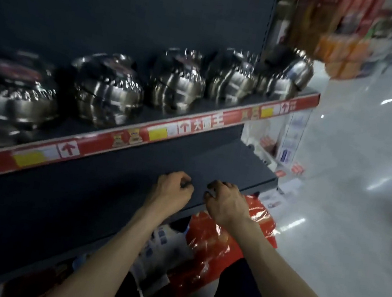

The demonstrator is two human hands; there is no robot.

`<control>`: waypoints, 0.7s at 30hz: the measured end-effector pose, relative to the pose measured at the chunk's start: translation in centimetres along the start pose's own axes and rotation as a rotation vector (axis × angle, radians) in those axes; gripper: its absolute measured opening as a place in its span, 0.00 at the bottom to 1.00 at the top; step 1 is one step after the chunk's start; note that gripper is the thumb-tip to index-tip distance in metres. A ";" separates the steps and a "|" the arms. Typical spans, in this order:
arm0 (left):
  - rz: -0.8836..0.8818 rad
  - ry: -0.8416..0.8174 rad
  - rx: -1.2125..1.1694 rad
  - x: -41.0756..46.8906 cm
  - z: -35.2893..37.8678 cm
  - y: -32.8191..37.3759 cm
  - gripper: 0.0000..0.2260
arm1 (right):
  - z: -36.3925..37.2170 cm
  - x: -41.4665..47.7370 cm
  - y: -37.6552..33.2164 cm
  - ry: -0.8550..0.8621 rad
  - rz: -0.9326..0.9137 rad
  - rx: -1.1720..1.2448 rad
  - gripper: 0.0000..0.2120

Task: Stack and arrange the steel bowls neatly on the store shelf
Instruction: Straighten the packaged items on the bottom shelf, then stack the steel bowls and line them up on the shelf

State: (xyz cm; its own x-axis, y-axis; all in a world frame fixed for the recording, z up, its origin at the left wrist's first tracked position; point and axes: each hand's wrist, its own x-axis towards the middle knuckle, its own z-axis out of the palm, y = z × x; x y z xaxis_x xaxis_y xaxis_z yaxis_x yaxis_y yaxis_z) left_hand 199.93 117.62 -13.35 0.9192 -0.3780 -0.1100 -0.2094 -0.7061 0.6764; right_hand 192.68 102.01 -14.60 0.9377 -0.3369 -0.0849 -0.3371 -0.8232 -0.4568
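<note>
steel bowls (108,89), fluted, shiny, dark flat shelf (210,105)

We are finding open room on the lower shelf (108,186), its dark surface running from 8 to 3 o'clock. Stacks of steel bowls (177,82) are crowding the upper shelf (193,125) from 9 to 1 o'clock. Red packages (210,247) are blocking below at 6 o'clock.

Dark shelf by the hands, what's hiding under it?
Under the dark shelf, a shiny red plastic bag and white-and-blue packs poke out. Further back is covered by the shelf and arms.
</note>
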 end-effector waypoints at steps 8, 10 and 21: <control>0.185 0.035 0.083 0.3 -6.4 6.9 0.12 | -9.6 1.0 -2.3 0.156 -0.032 0.023 0.17; 0.233 0.092 0.040 0.0 -7.5 8.3 0.10 | -11.2 1.0 -2.6 0.206 -0.048 0.057 0.16; 0.375 0.193 -0.134 -1.2 -10.0 14.9 0.08 | -18.0 -0.4 -2.6 0.313 -0.041 0.201 0.18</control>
State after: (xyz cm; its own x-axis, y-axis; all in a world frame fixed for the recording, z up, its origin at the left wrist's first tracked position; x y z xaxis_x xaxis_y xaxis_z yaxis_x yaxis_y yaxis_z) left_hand 199.04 113.54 4.19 0.8359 -0.4659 0.2902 -0.5070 -0.4524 0.7337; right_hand 191.62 96.05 2.53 0.8684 -0.4547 0.1979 -0.2474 -0.7430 -0.6219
